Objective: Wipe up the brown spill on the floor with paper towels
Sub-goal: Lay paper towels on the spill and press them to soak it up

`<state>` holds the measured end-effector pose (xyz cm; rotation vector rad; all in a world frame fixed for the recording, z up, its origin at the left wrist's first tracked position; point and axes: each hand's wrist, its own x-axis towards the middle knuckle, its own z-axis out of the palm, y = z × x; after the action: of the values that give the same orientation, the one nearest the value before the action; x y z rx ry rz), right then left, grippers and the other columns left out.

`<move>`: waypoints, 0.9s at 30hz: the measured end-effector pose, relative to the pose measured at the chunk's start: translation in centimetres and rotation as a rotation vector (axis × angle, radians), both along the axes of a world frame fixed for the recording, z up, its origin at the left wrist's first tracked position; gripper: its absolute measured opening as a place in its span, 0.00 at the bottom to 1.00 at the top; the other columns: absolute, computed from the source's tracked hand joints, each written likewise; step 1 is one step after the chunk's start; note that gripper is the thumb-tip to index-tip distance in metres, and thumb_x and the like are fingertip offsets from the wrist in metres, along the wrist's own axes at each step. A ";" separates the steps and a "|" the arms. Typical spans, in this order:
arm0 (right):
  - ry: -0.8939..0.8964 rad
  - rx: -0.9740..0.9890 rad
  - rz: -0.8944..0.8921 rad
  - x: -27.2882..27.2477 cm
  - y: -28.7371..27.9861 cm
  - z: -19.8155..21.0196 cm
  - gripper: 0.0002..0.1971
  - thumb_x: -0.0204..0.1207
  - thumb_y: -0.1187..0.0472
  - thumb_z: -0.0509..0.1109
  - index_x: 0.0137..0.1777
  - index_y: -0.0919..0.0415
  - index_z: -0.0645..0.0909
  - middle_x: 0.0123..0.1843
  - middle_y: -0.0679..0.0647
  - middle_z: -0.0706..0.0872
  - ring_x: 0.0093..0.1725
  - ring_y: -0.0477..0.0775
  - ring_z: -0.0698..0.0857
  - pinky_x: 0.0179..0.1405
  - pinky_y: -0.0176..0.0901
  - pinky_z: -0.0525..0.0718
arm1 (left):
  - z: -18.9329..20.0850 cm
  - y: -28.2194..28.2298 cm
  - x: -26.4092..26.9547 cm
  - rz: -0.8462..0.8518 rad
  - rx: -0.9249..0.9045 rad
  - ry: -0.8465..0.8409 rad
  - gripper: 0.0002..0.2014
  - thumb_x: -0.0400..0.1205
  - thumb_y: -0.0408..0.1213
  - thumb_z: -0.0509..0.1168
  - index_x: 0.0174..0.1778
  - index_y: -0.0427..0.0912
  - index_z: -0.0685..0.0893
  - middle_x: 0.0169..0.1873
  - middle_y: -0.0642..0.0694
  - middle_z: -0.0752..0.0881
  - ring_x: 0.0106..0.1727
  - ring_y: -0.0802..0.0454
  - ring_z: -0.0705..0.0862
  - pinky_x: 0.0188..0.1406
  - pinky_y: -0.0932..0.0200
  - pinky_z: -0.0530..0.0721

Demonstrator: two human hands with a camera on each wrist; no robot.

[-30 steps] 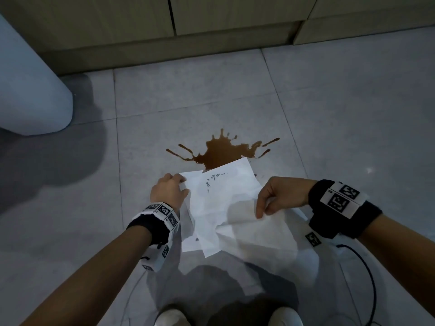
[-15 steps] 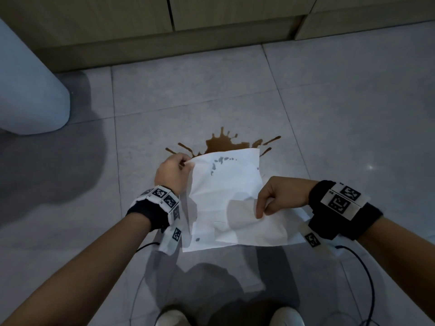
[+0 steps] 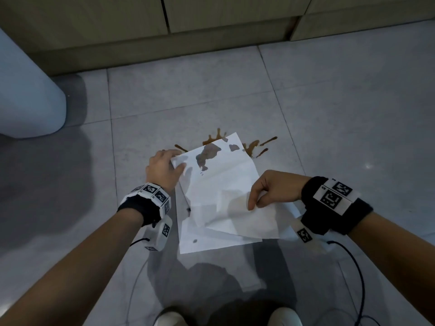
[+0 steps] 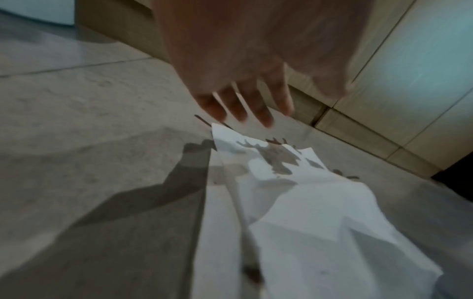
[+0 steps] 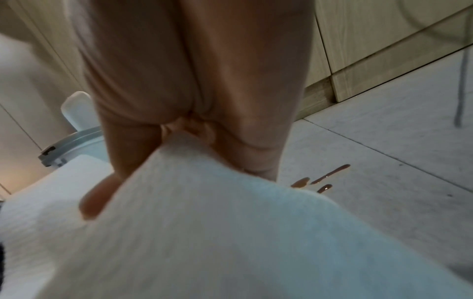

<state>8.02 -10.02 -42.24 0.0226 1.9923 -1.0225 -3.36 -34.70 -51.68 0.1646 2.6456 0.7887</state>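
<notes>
The towels (image 3: 219, 191) lay spread on the grey floor (image 3: 341, 102), their far end over the spill (image 3: 250, 145). Brown liquid had soaked through near that far edge as dark patches. Splashes of the spill showed past the towels' far and right edges. The left hand (image 3: 163, 169) was at the towels' far left corner; in the left wrist view its fingers (image 4: 258, 110) were stretched out and apart, above the sheet, holding nothing. The right hand (image 3: 274, 190) was pinching a raised fold at the towels' near right part, thumb and curled fingers closed on the paper. A small dark spot marked the near left of the bottom sheet. Beyond the spill ran cabinets (image 3: 211, 17); a white bin (image 3: 26, 95) stood at the far left.
</notes>
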 end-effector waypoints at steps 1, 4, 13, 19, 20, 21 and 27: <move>0.011 -0.006 -0.010 -0.3 0.0 -0.1 0.14 0.72 0.72 0.69 0.40 0.51 0.88 0.43 0.46 0.87 0.46 0.42 0.82 0.55 0.31 0.77 | -0.1 -0.1 0.4 -0.025 0.107 -0.012 0.19 0.75 0.50 0.67 0.59 0.47 0.84 0.59 0.44 0.83 0.64 0.43 0.78 0.67 0.47 0.75; 0.065 0.001 -0.037 -1.6 -0.1 -0.6 0.12 0.72 0.74 0.69 0.47 0.58 0.89 0.44 0.46 0.88 0.42 0.37 0.83 0.53 0.27 0.77 | 1.4 0.3 2.4 -0.085 0.426 -0.360 0.13 0.80 0.45 0.66 0.57 0.44 0.85 0.52 0.50 0.85 0.56 0.57 0.82 0.65 0.58 0.75; 0.207 0.065 -0.366 -4.8 1.9 -1.4 0.13 0.72 0.75 0.69 0.47 0.57 0.88 0.46 0.50 0.86 0.43 0.42 0.83 0.41 0.17 0.76 | 2.7 1.5 4.2 -0.242 0.420 -0.833 0.17 0.71 0.52 0.73 0.49 0.46 0.85 0.52 0.43 0.89 0.40 0.67 0.87 0.50 0.69 0.83; 0.255 0.116 -0.555 -6.0 3.5 -1.9 0.11 0.74 0.76 0.66 0.48 0.62 0.87 0.40 0.52 0.87 0.40 0.46 0.82 0.45 0.32 0.78 | 2.2 1.3 3.3 -0.016 0.388 -0.732 0.12 0.75 0.31 0.72 0.53 0.33 0.85 0.39 0.42 0.90 0.34 0.53 0.88 0.45 0.60 0.87; 0.264 0.140 -0.549 -6.2 3.7 -2.0 0.11 0.74 0.75 0.66 0.48 0.62 0.87 0.32 0.45 0.86 0.31 0.39 0.81 0.37 0.26 0.76 | 2.3 1.2 3.0 0.035 0.412 -0.737 0.08 0.75 0.30 0.72 0.49 0.35 0.85 0.33 0.44 0.91 0.30 0.54 0.89 0.41 0.60 0.88; 0.265 0.164 -0.536 -6.5 3.8 -2.1 0.11 0.75 0.75 0.66 0.49 0.62 0.87 0.24 0.40 0.83 0.23 0.36 0.79 0.29 0.20 0.73 | 2.4 1.1 2.6 0.068 0.420 -0.734 0.04 0.75 0.30 0.71 0.44 0.38 0.85 0.27 0.46 0.90 0.26 0.56 0.88 0.36 0.63 0.88; 0.307 0.247 -0.646 -8.1 3.7 -4.2 0.11 0.75 0.74 0.66 0.52 0.65 0.87 0.45 0.59 0.86 0.33 0.42 0.80 0.32 0.21 0.77 | 2.4 1.8 -0.8 0.177 0.359 -0.565 0.08 0.75 0.33 0.73 0.31 0.39 0.82 0.11 0.52 0.81 0.16 0.59 0.79 0.16 0.73 0.75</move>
<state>-0.08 -6.36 -46.46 0.7222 2.4532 -1.2151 -4.16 -32.89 -49.26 -0.1798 1.9927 1.1661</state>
